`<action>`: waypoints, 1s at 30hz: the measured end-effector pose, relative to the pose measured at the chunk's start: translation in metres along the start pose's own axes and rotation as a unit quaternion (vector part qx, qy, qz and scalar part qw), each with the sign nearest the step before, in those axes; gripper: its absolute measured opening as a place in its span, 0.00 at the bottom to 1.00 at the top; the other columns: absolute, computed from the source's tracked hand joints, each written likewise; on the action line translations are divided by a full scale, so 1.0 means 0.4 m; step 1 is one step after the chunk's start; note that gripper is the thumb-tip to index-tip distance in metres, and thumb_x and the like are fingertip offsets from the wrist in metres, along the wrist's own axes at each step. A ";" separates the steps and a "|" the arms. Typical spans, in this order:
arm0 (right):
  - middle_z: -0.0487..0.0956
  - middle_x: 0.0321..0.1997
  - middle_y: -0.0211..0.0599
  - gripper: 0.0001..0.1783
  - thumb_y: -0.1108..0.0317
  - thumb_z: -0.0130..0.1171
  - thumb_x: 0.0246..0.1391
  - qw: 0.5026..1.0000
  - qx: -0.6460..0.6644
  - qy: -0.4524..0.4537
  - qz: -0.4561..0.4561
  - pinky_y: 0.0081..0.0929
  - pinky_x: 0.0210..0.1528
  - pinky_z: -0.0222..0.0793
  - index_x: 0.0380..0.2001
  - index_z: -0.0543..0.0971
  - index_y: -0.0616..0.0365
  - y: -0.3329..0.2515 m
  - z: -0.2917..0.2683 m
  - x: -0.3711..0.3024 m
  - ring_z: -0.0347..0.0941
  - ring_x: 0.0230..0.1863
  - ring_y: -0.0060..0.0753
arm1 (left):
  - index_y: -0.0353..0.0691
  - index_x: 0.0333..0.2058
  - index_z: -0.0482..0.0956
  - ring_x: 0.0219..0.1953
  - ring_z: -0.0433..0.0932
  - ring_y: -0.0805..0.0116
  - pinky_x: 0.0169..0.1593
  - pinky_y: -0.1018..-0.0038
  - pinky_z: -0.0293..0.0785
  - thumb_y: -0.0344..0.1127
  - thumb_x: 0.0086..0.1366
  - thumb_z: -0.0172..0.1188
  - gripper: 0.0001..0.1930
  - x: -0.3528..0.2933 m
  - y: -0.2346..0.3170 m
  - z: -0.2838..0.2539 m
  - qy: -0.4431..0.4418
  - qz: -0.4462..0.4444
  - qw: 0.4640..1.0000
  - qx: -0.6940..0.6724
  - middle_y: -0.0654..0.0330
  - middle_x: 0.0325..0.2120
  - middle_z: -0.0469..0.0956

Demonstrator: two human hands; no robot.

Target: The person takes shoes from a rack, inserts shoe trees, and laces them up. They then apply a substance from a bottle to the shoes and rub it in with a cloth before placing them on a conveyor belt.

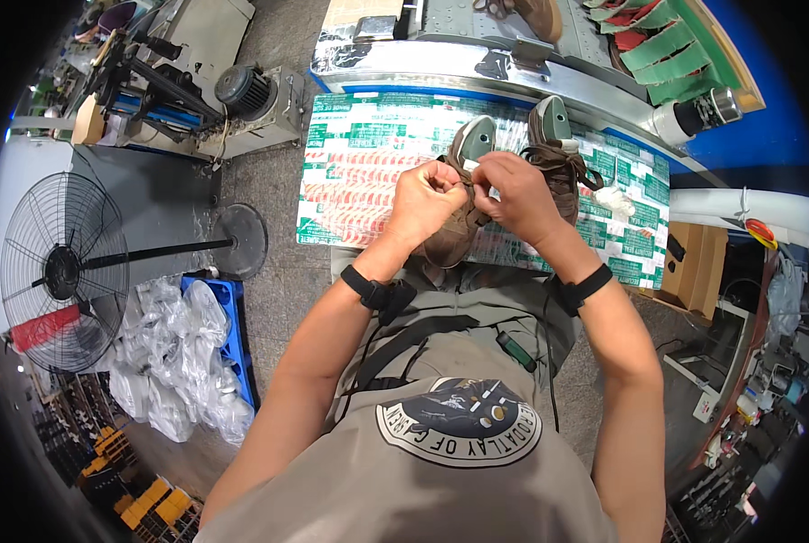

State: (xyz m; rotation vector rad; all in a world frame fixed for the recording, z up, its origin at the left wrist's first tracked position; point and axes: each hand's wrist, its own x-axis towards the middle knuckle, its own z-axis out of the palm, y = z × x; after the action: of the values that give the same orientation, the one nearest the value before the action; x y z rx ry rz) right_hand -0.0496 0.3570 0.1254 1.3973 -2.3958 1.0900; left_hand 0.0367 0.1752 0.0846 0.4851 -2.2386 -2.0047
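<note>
Brown shoe [449,241] beneath and between left hand [430,199], right hand [518,195]; both pinched nearly closed, any hold unclear.

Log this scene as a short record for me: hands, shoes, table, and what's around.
Left hand: fingers drawn together over the left shoe; grip hidden
Right hand: fingers bent over the same shoe; grip hidden
Right shoe: beside it
Table: green, white and red covering
On table: both shoes, white wad
Left side: fan, plastic bags, blue crate
Right side: carton
</note>
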 end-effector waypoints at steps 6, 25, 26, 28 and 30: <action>0.83 0.38 0.41 0.12 0.74 0.72 0.50 0.999 0.038 0.004 0.030 0.41 0.46 0.80 0.38 0.82 0.57 -0.011 0.003 -0.025 0.82 0.45 0.49 | 0.37 0.35 0.85 0.31 0.76 0.84 0.36 0.81 0.74 0.25 0.63 0.70 0.03 -0.024 -0.012 -0.002 -0.003 0.004 0.999 -0.035 0.71 0.28 0.82; 0.81 0.35 0.44 0.09 0.75 0.70 0.51 0.987 0.004 0.062 0.148 0.47 0.42 0.80 0.35 0.80 0.58 -0.028 0.055 -0.098 0.81 0.39 0.53 | 0.39 0.36 0.84 0.32 0.86 0.59 0.40 0.62 0.82 0.37 0.64 0.68 0.08 -0.048 0.023 0.015 0.009 0.030 0.993 0.112 0.55 0.29 0.86; 0.81 0.35 0.44 0.09 0.75 0.70 0.51 0.989 0.003 0.065 0.132 0.47 0.42 0.80 0.35 0.80 0.58 -0.035 0.036 -0.072 0.81 0.39 0.53 | 0.39 0.36 0.84 0.32 0.86 0.59 0.40 0.62 0.82 0.37 0.64 0.68 0.08 -0.043 0.059 -0.001 0.021 0.041 0.993 0.111 0.55 0.29 0.86; 0.79 0.34 0.44 0.10 0.75 0.70 0.49 0.998 -0.039 0.038 0.018 0.47 0.46 0.79 0.33 0.78 0.58 -0.059 0.007 -0.042 0.80 0.41 0.53 | 0.40 0.40 0.82 0.37 0.85 0.47 0.42 0.55 0.82 0.35 0.63 0.68 0.09 -0.049 0.093 -0.026 -0.016 0.142 0.959 0.243 0.52 0.33 0.84; 0.79 0.33 0.43 0.11 0.75 0.70 0.48 0.998 -0.066 0.003 -0.013 0.47 0.47 0.78 0.33 0.77 0.58 -0.054 -0.014 -0.014 0.79 0.41 0.54 | 0.40 0.40 0.81 0.38 0.85 0.45 0.42 0.54 0.81 0.35 0.62 0.68 0.10 -0.029 0.087 -0.034 -0.028 0.180 0.948 0.263 0.52 0.35 0.83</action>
State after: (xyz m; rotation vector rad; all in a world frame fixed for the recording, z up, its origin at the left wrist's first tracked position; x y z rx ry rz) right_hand -0.0302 0.3578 0.1379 1.3752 -2.3895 0.9100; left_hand 0.0453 0.1687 0.1221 0.0390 -2.6534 -1.2581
